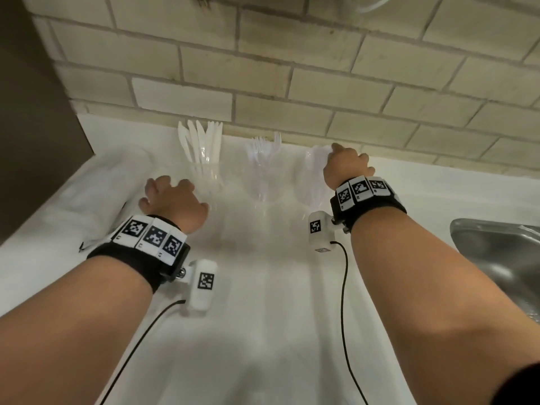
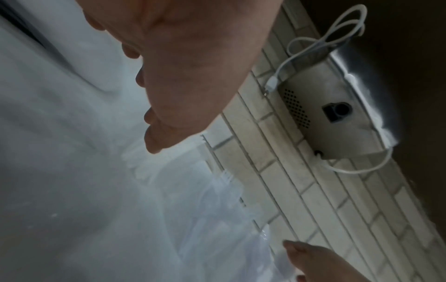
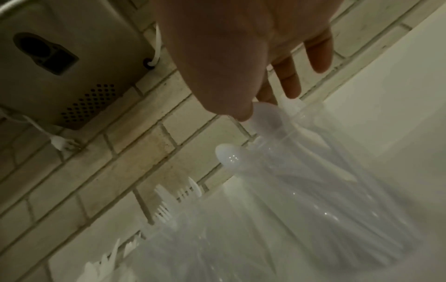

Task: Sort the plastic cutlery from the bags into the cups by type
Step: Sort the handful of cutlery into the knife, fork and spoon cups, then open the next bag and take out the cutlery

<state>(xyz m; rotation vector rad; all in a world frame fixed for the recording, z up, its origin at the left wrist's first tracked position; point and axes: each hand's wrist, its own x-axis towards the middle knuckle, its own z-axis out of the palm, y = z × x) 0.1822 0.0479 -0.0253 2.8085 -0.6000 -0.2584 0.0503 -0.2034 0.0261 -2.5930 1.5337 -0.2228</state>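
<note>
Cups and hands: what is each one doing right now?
Knife cup: upright, holding knives.
Fork cup: upright, holding forks.
Spoon cup: upright, holding spoons.
Left hand: loosely curled, holding nothing.
Right hand: pinching a spoon standing in the spoon cup.

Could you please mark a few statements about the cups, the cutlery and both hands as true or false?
1. The left cup holds knives. True.
2. The middle cup holds spoons. False: it holds forks.
3. The right hand is at the right cup, its thumb against a spoon. True.
4. The left hand holds a fork. False: its fingers are loosely curled and hold nothing.
5. The sink is at the left end of the counter. False: it is at the right end.
</note>
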